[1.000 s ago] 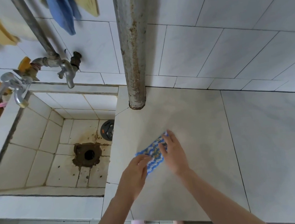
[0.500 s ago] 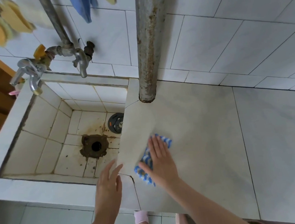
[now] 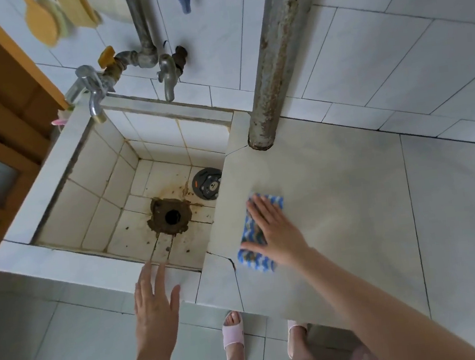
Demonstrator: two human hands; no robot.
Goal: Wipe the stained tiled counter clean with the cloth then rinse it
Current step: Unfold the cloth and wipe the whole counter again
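Note:
A blue-and-white patterned cloth [image 3: 255, 254] lies flat on the pale tiled counter [image 3: 352, 211], close to its left edge beside the sink. My right hand [image 3: 274, 231] presses on the cloth with straight, spread fingers and covers its middle. My left hand [image 3: 154, 304] is flat with its fingers spread over the sink's front rim [image 3: 71, 265] and holds nothing. The counter tile looks smudged and greyish around the cloth.
The tiled sink [image 3: 91, 202] at left has a rusty, dirty drain [image 3: 171, 216] and a round dark plug [image 3: 207, 183]. Two taps [image 3: 168, 75] hang over its back wall. A rusty vertical pipe [image 3: 273, 63] meets the counter behind the cloth. A cracked tile [image 3: 225, 264] lies at the counter's front left.
My left hand has let go of the cloth and moved left and down to the sink's front rim. My right hand has flattened on the cloth and slid it toward the counter's left edge.

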